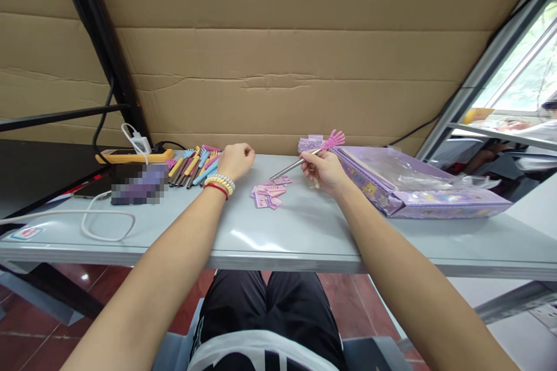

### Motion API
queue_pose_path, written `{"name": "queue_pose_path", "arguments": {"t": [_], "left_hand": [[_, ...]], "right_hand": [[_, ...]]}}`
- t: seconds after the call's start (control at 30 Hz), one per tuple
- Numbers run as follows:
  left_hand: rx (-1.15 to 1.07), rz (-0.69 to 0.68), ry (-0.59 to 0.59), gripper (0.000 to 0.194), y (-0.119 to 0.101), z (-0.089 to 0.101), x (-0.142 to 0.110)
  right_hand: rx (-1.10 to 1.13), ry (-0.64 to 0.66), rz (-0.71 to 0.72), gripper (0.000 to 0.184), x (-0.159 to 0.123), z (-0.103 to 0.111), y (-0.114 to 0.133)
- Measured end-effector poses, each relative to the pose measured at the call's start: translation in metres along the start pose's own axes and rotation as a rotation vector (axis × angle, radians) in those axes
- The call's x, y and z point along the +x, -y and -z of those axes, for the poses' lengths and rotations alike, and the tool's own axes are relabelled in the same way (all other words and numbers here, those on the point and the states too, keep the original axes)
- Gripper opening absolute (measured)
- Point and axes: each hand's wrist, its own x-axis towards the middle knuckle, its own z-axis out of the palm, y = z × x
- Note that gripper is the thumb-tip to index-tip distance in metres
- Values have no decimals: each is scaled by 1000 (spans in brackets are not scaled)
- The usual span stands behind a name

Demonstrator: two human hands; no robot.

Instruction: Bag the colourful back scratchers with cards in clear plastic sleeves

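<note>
My right hand (324, 169) is closed around a back scratcher (334, 138) with a pink hand-shaped head and a thin metal rod. Its rod slants down to the left, with the tip above small pink-purple printed cards (266, 192) lying loosely on the table. My left hand (237, 161) rests left of the cards with its fingers curled in; whatever they may hold is hidden. Close to its left lies a heap of similar back scratchers (192, 163) in yellow, blue and pink. Behind my right hand stands a stack of small purple cards (310, 142).
A purple box (429, 206) with clear plastic on it lies at the right. At the left are a phone-like dark object (98, 185), a white cable (108, 237), a charger plug (140, 142) and a yellow power strip (163, 156). Cardboard (287, 52) closes off the table's back.
</note>
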Motion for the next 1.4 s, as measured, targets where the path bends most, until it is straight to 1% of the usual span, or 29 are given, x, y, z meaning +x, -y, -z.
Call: {"name": "queue_pose_path", "arguments": {"t": [0.07,0.17,0.23,0.37,0.47,0.63,0.87,1.03,1.17,1.4], "left_hand": [[130,114,-16,29,13,4,5],[265,206,-36,34,33,8,10],[331,240,-5,38,43,8,12],[403,310,116,44,54,3,12],[417,351,160,46,57,0,11],[451,388,128,46,60,-2,9],[473,442,146,48,59,-2,9],[451,466,155,53,55,1,9],[418,485,124,62,56,1,8],[416,455,139,45,62,-2,10]], "right_hand": [[-14,20,8,42,-1,0,0],[-47,48,13,40,-1,-1,0],[-58,59,11,40,-1,0,-1],[-72,64,13,38,0,0,-3],[-91,68,16,37,0,0,-3],[-113,84,9,35,-1,0,-4],[-146,92,6,38,0,0,-5],[-165,98,4,37,0,1,-6],[-180,94,2,37,-1,0,-6],[-212,96,2,36,-1,0,-6]]}}
